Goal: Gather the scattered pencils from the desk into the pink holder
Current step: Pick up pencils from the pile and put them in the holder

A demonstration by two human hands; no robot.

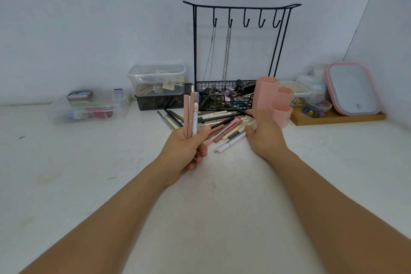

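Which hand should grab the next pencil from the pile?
Probably the right hand: it hovers over the pencil pile, beside the pink holder. The left hand already grips a bunch of pencils.

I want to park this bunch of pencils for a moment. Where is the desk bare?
Bare desk lies left of the left hand, in front of the clear box, and near the front edge between both arms. It is crowded from the pile back to the rack and pink holder.
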